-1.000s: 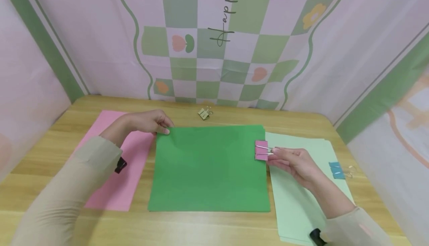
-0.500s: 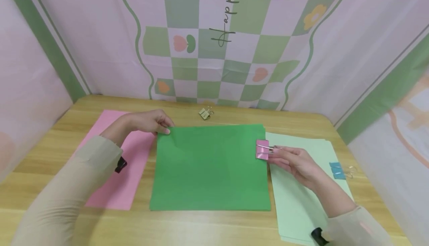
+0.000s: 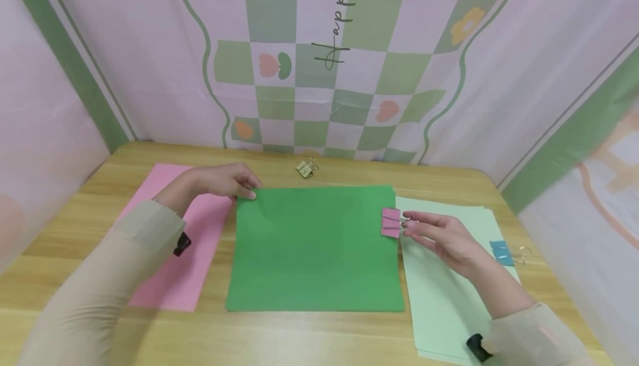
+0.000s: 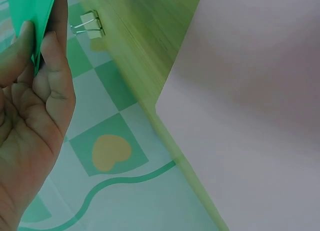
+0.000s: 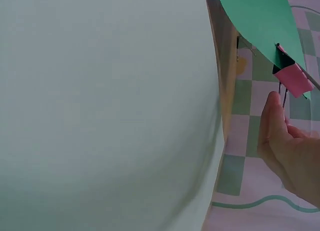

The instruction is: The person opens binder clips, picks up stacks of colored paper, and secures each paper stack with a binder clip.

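Pinching a far corner of the green sheets (image 3: 314, 249), the left hand (image 3: 227, 180) holds the stack at one end; at the opposite end the right hand (image 3: 444, 241) has its fingers parted about the wire handles (image 5: 285, 97) of the pink clip (image 3: 391, 222), which straddles the edge just beyond those fingertips; whether they press the wires I cannot tell. Clipping that edge looks like the step in hand, the clip seemingly seated; the next move would call for drawing the right fingers clear without tugging it askew, the left pinch easing only afterwards. Close up, the left wrist view shows thumb and finger on opposite faces of the corner, where the head view hides the underside; the right wrist view shows the clip's black side; only the head view shows the blue clip (image 3: 501, 253), outward of the right grip.
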`<state>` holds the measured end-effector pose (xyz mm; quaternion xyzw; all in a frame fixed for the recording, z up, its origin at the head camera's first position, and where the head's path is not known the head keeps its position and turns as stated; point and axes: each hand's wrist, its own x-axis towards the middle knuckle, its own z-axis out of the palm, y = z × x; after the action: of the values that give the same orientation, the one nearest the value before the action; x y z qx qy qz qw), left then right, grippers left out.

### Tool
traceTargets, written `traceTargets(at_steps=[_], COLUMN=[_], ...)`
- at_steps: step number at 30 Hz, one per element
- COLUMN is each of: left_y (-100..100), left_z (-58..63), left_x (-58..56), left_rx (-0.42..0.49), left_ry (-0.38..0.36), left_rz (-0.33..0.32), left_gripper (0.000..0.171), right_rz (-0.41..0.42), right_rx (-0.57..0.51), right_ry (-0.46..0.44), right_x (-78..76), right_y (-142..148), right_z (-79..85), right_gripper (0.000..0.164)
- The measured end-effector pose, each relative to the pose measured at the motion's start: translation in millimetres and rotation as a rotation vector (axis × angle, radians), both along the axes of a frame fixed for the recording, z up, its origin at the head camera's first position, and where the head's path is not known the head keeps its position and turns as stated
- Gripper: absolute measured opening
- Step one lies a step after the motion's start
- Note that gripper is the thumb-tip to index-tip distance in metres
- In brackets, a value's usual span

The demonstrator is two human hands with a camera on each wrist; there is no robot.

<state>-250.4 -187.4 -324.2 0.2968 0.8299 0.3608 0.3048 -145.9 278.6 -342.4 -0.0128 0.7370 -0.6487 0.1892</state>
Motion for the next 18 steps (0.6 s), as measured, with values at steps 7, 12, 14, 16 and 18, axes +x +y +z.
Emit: traceTargets(at_steps=[7,12,14,16,18], left_y=[1.3,0.1,-0.4,-0.3,0.2], left_z=[-0.9,-3.2,-4.3,-5.4,-6.5], left_x=[-0.4,0.1,0.2,0.4,1.1], left_rx=[-0.013,-0.031,-0.035,-0.040,-0.045], left_ry=[0.004,0.019,0.023,0.028,0.031], left_rz=[0.031,0.052,0.059,0.063,0.063], left_gripper=[0.018,0.017,0.016,0.014,0.012], right_rz=[0.021,0.074,0.097,0.122,0.152], right_rx=[0.204,0.363,0.398,0.425,0.455], right_ry=[0.016,0.046,0.053,0.058,0.062], right_x=[-3.0,-3.7,-4.0,-4.9,-6.0], right_y=[-4.0,-7.1,-8.8,-10.5,-12.6], right_z=[-1.4,-1.5,-0.1,1.6,3.0], right_gripper=[0.065,0.063,0.063,0.061,0.060])
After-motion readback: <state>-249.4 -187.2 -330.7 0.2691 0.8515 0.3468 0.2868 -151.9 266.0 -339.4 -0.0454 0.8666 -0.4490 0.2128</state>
